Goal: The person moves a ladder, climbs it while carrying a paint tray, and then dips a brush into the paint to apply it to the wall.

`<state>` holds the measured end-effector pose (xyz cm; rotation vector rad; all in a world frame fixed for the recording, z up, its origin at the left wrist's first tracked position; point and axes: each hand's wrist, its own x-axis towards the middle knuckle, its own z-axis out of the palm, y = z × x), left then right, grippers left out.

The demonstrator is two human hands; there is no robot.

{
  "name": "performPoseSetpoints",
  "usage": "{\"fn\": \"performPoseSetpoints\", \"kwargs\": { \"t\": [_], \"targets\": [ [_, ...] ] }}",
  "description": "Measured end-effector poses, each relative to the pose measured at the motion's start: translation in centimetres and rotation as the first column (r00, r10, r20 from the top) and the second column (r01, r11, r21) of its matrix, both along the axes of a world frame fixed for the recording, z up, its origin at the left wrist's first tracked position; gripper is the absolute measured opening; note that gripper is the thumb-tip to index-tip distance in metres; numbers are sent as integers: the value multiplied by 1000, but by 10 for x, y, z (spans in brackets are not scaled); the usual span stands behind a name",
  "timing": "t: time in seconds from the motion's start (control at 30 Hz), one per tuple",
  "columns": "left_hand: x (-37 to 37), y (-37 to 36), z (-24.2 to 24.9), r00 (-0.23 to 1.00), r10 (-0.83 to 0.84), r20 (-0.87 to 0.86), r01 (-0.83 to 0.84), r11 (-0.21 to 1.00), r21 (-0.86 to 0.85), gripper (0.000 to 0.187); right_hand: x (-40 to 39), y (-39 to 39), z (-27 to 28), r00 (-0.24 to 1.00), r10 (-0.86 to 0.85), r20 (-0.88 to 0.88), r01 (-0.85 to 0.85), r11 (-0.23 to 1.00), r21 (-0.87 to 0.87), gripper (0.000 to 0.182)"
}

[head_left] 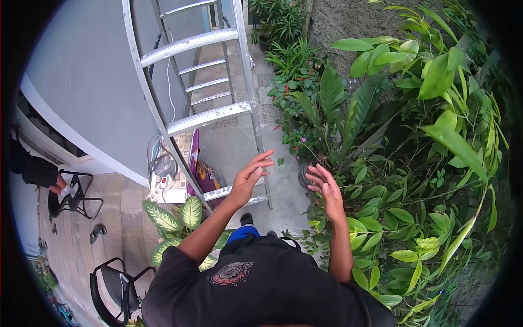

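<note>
My left hand (pixel 252 177) is raised in front of me with its fingers apart and nothing in it. In this view it overlaps the lower right side of an aluminium stepladder (pixel 210 118), whose rungs carry pale paint spots. Level with it on the right, my right hand (pixel 326 186) is also empty, its fingers spread and the palm turned inward. Behind that hand are a dark round pot (pixel 304 175) and leafy plants (pixel 376 218). A gap of paved path shows between the two hands.
A tiled board (pixel 175 191) with cables and a power strip (pixel 159 188) lies beside the ladder, near a purple cloth (pixel 204 169). Variegated leaves (pixel 188 213) grow at my left. Black chairs (pixel 122 289) and another person's leg (pixel 59 184) are farther left. A grey wall (pixel 98 71) rises behind.
</note>
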<state>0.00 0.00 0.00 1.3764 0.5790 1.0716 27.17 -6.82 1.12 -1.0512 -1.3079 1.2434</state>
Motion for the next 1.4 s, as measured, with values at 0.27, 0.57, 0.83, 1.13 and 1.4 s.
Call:
{"fn": "performPoseSetpoints", "kwargs": {
  "t": [0.27,0.57,0.83,1.13,1.4],
  "targets": [
    [-23,73,0,997,-64,43,63,998,22,39,-29,65,12,996,-82,-41,82,997,4,65],
    [-44,116,-1,992,-123,36,122,992,30,38,-53,94,8,987,-153,-51,151,988,-26,61],
    [-56,140,-4,991,-131,37,129,990,62,37,-57,115,2,977,-193,-89,189,981,-53,65],
    [-42,183,-6,992,-121,31,115,984,137,37,-37,180,5,978,-204,-48,204,979,-21,70],
    [13,219,-8,992,-127,6,124,976,180,41,20,258,-12,988,-152,-36,149,986,-71,64]
  ]
}}
